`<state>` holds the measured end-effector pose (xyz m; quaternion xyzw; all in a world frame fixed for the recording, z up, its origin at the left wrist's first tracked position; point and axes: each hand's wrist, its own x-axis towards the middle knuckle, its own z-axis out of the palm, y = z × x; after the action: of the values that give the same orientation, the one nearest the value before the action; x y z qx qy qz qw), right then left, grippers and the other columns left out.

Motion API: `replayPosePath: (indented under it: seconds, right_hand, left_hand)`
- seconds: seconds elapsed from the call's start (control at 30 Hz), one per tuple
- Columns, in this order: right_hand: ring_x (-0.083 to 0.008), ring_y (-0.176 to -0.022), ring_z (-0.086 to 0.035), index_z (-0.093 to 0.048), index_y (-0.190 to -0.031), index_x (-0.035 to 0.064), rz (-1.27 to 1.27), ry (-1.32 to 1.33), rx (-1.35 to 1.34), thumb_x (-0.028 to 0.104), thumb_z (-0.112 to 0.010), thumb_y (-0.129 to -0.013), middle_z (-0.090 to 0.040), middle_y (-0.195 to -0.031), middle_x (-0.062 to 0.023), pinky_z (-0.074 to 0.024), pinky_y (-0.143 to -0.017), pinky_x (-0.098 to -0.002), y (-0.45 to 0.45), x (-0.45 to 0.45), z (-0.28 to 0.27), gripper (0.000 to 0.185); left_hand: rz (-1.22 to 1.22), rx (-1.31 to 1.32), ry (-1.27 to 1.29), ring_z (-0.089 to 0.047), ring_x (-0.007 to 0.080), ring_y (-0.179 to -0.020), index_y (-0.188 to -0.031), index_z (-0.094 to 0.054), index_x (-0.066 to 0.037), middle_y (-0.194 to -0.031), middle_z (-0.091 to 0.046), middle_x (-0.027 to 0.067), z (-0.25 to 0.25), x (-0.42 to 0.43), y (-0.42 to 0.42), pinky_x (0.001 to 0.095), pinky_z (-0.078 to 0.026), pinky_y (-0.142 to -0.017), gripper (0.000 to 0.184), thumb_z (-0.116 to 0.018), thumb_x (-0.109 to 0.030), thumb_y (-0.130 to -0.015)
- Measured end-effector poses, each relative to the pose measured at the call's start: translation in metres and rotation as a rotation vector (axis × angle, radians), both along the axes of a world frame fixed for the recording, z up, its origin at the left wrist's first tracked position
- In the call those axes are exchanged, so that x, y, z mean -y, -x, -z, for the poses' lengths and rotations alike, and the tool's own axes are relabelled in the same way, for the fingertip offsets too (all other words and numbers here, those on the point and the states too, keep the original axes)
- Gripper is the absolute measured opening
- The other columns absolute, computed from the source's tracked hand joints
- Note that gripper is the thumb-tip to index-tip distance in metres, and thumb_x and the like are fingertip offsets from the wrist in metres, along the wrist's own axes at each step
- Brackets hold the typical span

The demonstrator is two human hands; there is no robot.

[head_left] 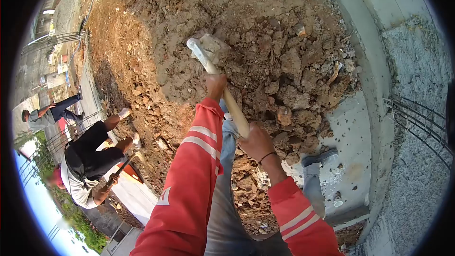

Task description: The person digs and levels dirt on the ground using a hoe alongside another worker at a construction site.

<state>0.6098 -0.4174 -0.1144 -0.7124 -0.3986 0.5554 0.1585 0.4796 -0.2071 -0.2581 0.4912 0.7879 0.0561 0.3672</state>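
A tool with a pale wooden handle point(233, 107) reaches from between my hands to a dirt-covered metal head point(213, 47) resting on brown, clumpy soil point(270, 42). My left hand point(216, 85) is wrapped round the middle of the handle, nearer the head. Lower down, close to the handle's end, my right hand point(256, 143) grips it, a dark band on that wrist. Both arms are in red sleeves with pale stripes. Whether the blade's edge is in the soil cannot be seen.
At the left, a person in black shorts point(95, 147) holds a long tool; another person point(52, 113) is farther back. My shoe point(320, 157) is on a grey slab point(350, 132). Steel bars point(419, 121) jut out by the concrete wall point(417, 66) at the right.
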Motion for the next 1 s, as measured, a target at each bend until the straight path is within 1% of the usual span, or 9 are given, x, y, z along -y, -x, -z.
replayPosePath:
  seconds: [0.1, 0.23, 0.27, 0.33, 0.47, 0.6, 0.67, 0.8, 1.0]
  right_hand:
    - [-0.0454, -0.086, -0.066, -0.055, -0.110, -0.0051, -0.053, 0.112, 0.009, 0.024, -0.071, -0.077, -0.067, -0.089, -0.0291, -0.0539, -0.076, -0.0504, -0.028, 0.049, -0.040, 0.047]
    - [-0.0442, -0.081, -0.067, -0.053, -0.112, -0.0029, -0.179, 0.239, 0.159, 0.025, -0.070, -0.077, -0.067, -0.087, -0.0281, -0.0547, -0.074, -0.0503, -0.077, 0.124, -0.072, 0.047]
    - [-0.0433, -0.078, -0.067, -0.052, -0.113, -0.0016, -0.196, 0.270, 0.193, 0.024, -0.069, -0.077, -0.067, -0.082, -0.0266, -0.0547, -0.071, -0.0507, -0.098, 0.146, -0.079, 0.047]
    - [-0.0430, -0.074, -0.066, -0.050, -0.117, 0.0008, -0.237, 0.229, 0.250, 0.025, -0.071, -0.076, -0.066, -0.079, -0.0248, -0.0537, -0.068, -0.0518, -0.140, 0.198, -0.086, 0.051]
    - [-0.0404, -0.069, -0.066, -0.048, -0.109, 0.0071, -0.284, 0.307, 0.378, 0.027, -0.075, -0.073, -0.066, -0.073, -0.0192, -0.0531, -0.064, -0.0515, -0.200, 0.300, -0.101, 0.050]
    - [-0.0399, -0.065, -0.066, -0.050, -0.102, 0.0077, -0.252, 0.361, 0.518, 0.024, -0.075, -0.070, -0.065, -0.066, -0.0173, -0.0529, -0.061, -0.0521, -0.249, 0.398, -0.098, 0.043]
    - [-0.0400, -0.065, -0.066, -0.051, -0.099, 0.0080, -0.191, 0.368, 0.490, 0.024, -0.075, -0.069, -0.064, -0.065, -0.0171, -0.0527, -0.061, -0.0523, -0.261, 0.439, -0.097, 0.042]
    - [-0.0381, -0.064, -0.066, -0.051, -0.102, 0.0110, -0.176, 0.328, 0.475, 0.029, -0.075, -0.070, -0.065, -0.066, -0.0151, -0.0533, -0.059, -0.0512, -0.263, 0.468, -0.080, 0.043]
    - [-0.0367, -0.060, -0.065, -0.050, -0.102, 0.0114, -0.072, 0.017, 0.218, 0.025, -0.075, -0.072, -0.063, -0.064, -0.0142, -0.0516, -0.055, -0.0492, -0.166, 0.342, -0.048, 0.041]
  left_hand:
    - [-0.131, 0.145, 0.181, -0.066, 0.0279, -0.066, -0.090, -0.057, 0.011, -0.082, -0.065, 0.0186, -0.026, 0.065, -0.025, 0.0419, -0.053, -0.056, 0.036, -0.065, -0.018, -0.071]
    - [-0.479, 0.510, 0.347, -0.059, 0.0250, -0.049, -0.078, -0.055, 0.008, -0.065, -0.058, 0.0127, -0.002, 0.174, -0.065, 0.0399, -0.051, -0.046, 0.018, -0.061, -0.009, -0.076]
    - [-0.430, 0.396, 0.353, -0.057, 0.0238, -0.048, -0.084, -0.052, 0.006, -0.065, -0.057, 0.0116, -0.014, 0.199, -0.088, 0.0386, -0.051, -0.044, 0.016, -0.061, -0.007, -0.078]
    - [-0.514, 0.545, 0.202, -0.057, 0.0215, -0.048, -0.100, -0.046, 0.004, -0.066, -0.056, 0.0108, -0.043, 0.252, -0.137, 0.0361, -0.050, -0.044, 0.026, -0.063, -0.005, -0.082]
    - [-0.634, 0.697, 0.212, -0.053, 0.0183, -0.049, -0.089, -0.049, 0.000, -0.068, -0.053, 0.0076, -0.072, 0.350, -0.217, 0.0326, -0.048, -0.044, 0.016, -0.064, -0.006, -0.087]
    - [-0.826, 0.959, 0.758, -0.054, 0.0208, -0.055, -0.090, -0.049, -0.003, -0.069, -0.051, 0.0077, -0.054, 0.438, -0.266, 0.0392, -0.052, -0.052, 0.015, -0.062, -0.009, -0.087]
    - [-0.808, 0.963, 0.789, -0.054, 0.0214, -0.056, -0.089, -0.050, -0.004, -0.069, -0.051, 0.0079, -0.044, 0.479, -0.281, 0.0399, -0.053, -0.054, 0.013, -0.061, -0.008, -0.085]
    - [-0.847, 0.987, 0.691, -0.053, 0.0219, -0.056, -0.085, -0.051, -0.004, -0.069, -0.051, 0.0078, -0.071, 0.479, -0.282, 0.0391, -0.051, -0.056, 0.009, -0.058, -0.003, -0.081]
    - [-0.666, 0.825, 0.207, -0.052, 0.0189, -0.051, -0.092, -0.046, -0.002, -0.066, -0.049, 0.0062, -0.130, 0.325, -0.183, 0.0349, -0.047, -0.044, 0.015, -0.058, 0.001, -0.084]
